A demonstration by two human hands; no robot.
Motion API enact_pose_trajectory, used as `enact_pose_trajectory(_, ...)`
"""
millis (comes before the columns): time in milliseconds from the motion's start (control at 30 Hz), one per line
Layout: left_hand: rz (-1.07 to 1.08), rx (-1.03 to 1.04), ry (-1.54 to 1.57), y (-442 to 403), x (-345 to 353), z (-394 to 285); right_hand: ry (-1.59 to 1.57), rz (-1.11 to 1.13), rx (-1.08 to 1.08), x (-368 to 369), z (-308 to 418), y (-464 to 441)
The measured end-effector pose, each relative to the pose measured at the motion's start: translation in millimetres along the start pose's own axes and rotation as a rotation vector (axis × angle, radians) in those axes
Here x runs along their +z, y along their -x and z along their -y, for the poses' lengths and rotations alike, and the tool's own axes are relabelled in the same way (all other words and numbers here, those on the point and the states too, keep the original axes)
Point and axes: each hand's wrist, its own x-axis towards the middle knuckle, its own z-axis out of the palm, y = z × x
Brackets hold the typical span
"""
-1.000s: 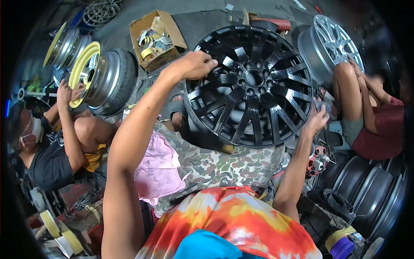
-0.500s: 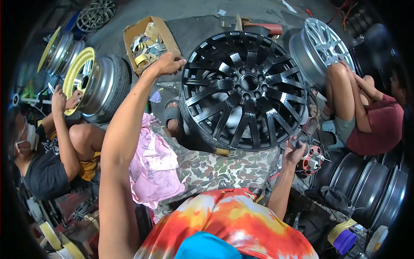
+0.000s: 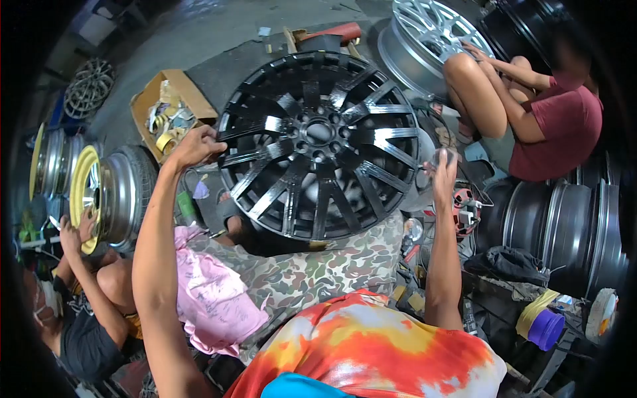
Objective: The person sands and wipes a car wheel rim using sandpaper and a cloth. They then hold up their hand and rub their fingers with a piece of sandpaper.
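A glossy black multi-spoke wheel point(image 3: 320, 171) lies in front of me, face up and slightly tilted, above a camouflage cloth point(image 3: 318, 268). My left hand point(image 3: 198, 147) is at its left edge, with curled fingers closed on the rim. Just beyond the right edge is my right hand point(image 3: 443, 171), its fingers pinched together. A small greyish thing shows at those fingertips, too blurred to name. Whether the right fingers touch the rim, I cannot tell. A pink cloth point(image 3: 215, 292) hangs beside the camouflage cloth, near my left forearm.
A cardboard box point(image 3: 178, 93) with scraps and tape stands at the back left. One person point(image 3: 93, 318) handles a yellow-lipped wheel point(image 3: 85, 199) on the left; another point(image 3: 551, 126) touches a silver wheel point(image 3: 405, 60). A red-and-black tool point(image 3: 466, 212) and stacked dark rims point(image 3: 524, 215) are on the right.
My view has swung, so the black wheel sits further left. Around the wheel, my right hand has moved up from lower right to the right side; my left hand has shifted slightly down the left edge.
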Motion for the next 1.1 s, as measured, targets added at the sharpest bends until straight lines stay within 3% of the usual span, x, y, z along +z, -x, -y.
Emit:
enact_pose_trajectory(100,0.033,-0.014,-0.150,0.6,7.6,-8.5,0.363,0.049,-0.060,-8.2,-29.8,-49.1)
enact_pose_trajectory(167,-0.105,0.029,-0.400,-4.4,16.6,-1.3,0.545,0.107,-0.091,-7.9,-48.0,-74.8)
enact_pose_trajectory(233,-0.222,0.042,-0.525,-1.2,26.1,-11.9,0.990,0.219,-0.415,-1.7,-90.2,-101.8)
enact_pose_trajectory(267,-0.271,0.054,-0.528,-2.0,31.2,-9.5,0.777,0.240,-0.170,2.6,-125.6,-120.0)
enact_pose_trajectory(300,-0.323,0.059,-0.533,-2.3,36.4,-4.1,0.824,0.192,-0.097,10.1,-124.3,-121.0)
enact_pose_trajectory(333,-0.345,0.030,-0.560,-2.8,41.0,-1.8,0.914,0.274,-0.396,3.9,-156.3,-136.6)
enact_pose_trajectory(367,-0.370,-0.001,-0.586,-1.8,43.9,-3.5,1.075,0.321,-0.396,-12.5,-299.9,-212.4)
enact_pose_trajectory(400,-0.370,-0.037,-0.582,1.8,45.8,-10.8,0.639,0.269,-0.186,-11.1,-295.9,-200.7)
enact_pose_trajectory(433,-0.368,-0.069,-0.576,4.8,47.1,-19.9,0.478,0.288,-0.046,-27.6,-287.6,-186.0)
enact_pose_trajectory(500,-0.360,-0.083,-0.582,5.2,46.3,-20.4,0.101,0.315,0.238,-9.7,-180.4,-114.3)
enact_pose_trajectory(633,-0.327,-0.131,-0.542,3.7,46.7,-19.5,-0.338,0.397,0.489,16.2,-31.3,-3.2)
enact_pose_trajectory(733,-0.290,-0.170,-0.542,6.3,45.3,-26.6,-0.438,0.470,0.534,33.3,22.1,25.2)
enact_pose_trajectory(1100,-0.258,-0.119,-0.686,-1.0,37.3,-29.4,-0.310,0.278,0.460,5.6,6.3,22.9)
